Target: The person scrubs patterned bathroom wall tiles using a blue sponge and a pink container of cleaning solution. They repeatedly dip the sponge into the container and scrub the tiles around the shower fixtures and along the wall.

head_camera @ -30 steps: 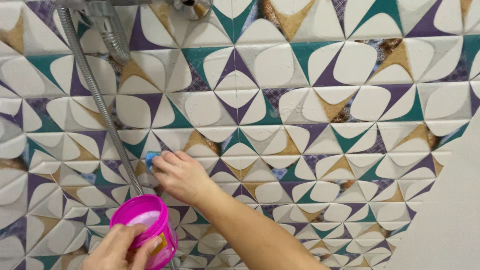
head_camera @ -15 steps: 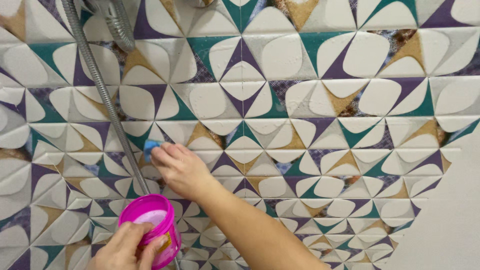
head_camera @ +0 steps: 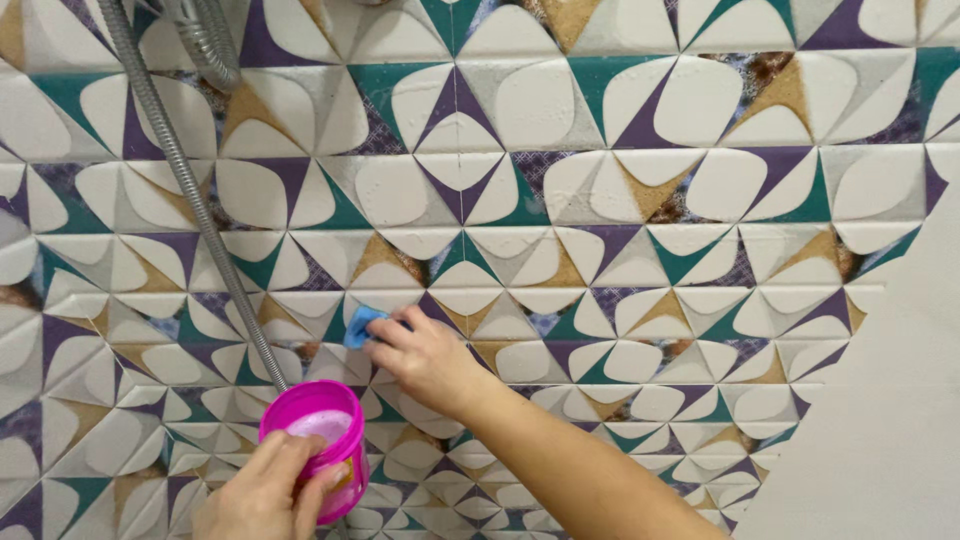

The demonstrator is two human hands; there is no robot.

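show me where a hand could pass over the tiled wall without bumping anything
Free: the tiled wall right of the right hand, out to the plain white surface, and the stretch above it. Crowded: lower left, where the metal shower hose runs down to the pink tub held by the left hand, with the blue sponge close by.

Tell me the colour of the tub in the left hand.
Bright pink tub, seen in the head view.

The blue sponge (head_camera: 360,326) is mostly hidden under the right hand's fingers (head_camera: 395,330); the bottom edge crops the left hand (head_camera: 262,495).
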